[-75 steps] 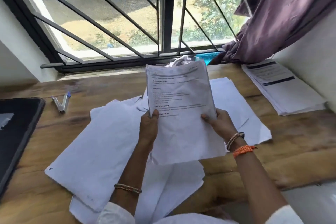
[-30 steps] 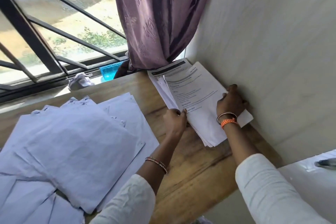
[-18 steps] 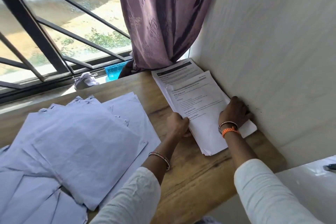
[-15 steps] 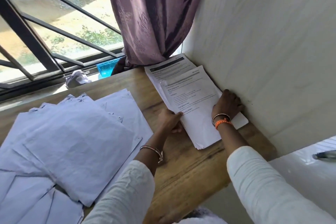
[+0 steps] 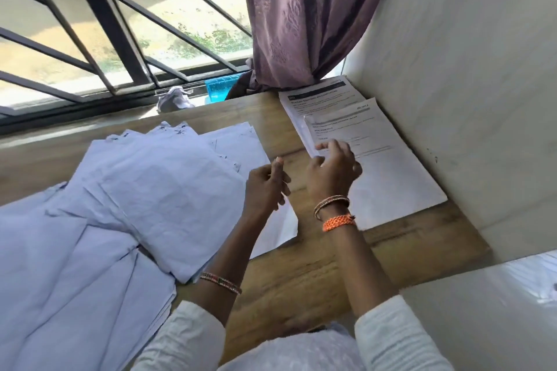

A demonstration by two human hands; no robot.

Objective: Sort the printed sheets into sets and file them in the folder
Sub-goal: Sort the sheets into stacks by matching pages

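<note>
A broad spread of unsorted sheets (image 5: 126, 220) covers the left of the wooden surface (image 5: 301, 274), so most sorting looks undone. The left hand (image 5: 265, 187) hovers loosely curled and empty; the right hand (image 5: 331, 172) hangs open over the sorted set (image 5: 391, 172) by the wall, perhaps just touching it. No folder shows.

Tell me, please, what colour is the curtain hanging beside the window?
Dusky purple curtain, with a faint floral pattern; head view.

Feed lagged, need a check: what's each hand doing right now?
Left hand: loosely curled, holding nothing, above the table.
Right hand: open, empty, over the printed stack by the wall.
</note>
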